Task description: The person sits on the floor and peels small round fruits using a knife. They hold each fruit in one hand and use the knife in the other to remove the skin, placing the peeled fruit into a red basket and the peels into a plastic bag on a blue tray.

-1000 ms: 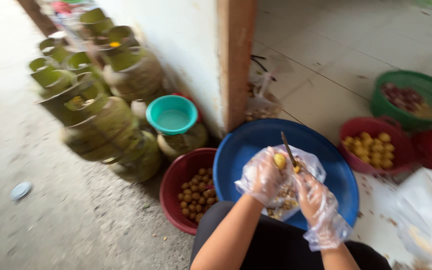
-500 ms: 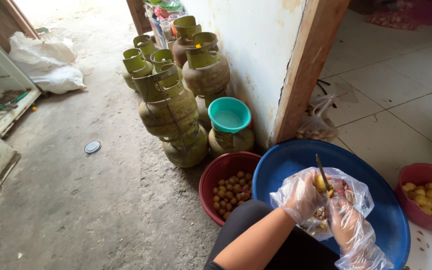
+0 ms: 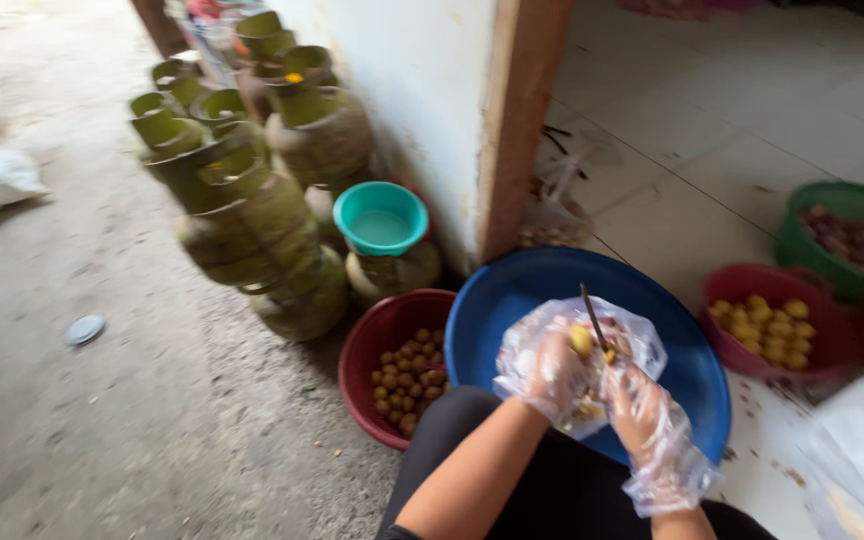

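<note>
1. Meanwhile, our left hand (image 3: 555,372) stayed closed on the small yellow fruit (image 3: 580,341) above the blue basin (image 3: 512,300).
2. Our right hand (image 3: 642,410) kept gripping the knife (image 3: 593,320); only our view shifted.

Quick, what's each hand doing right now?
Left hand: closed on a small yellow fruit.
Right hand: closed on a knife.
</note>
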